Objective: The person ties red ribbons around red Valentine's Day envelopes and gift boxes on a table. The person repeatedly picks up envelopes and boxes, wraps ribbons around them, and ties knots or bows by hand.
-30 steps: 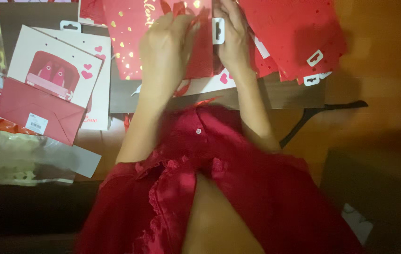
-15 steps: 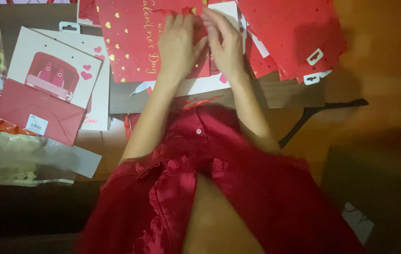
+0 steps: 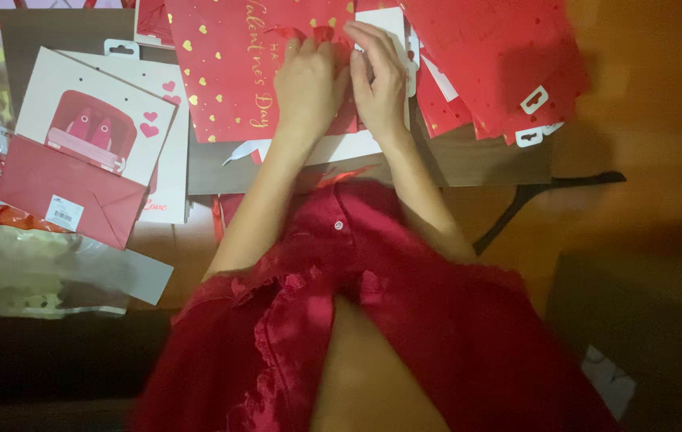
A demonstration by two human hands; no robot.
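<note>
Red glossy paper gift bag with gold hearts point(image 3: 233, 72) is lying flat on the surface point(image 3: 469, 160), long axis running away from the person. Its red ribbon handle point(image 3: 309, 36) is sitting right at the fingers: left hand point(image 3: 309, 84) and right hand point(image 3: 377, 80) are touching, both pinching it. Compared with half a second ago, the hands are pressing closer together.

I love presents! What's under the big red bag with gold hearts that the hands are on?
Under the red gift bag a white card sticks out, lying on brown paper. Both hands, left hand and right hand, cover its middle, so the rest underneath is hidden.
</note>
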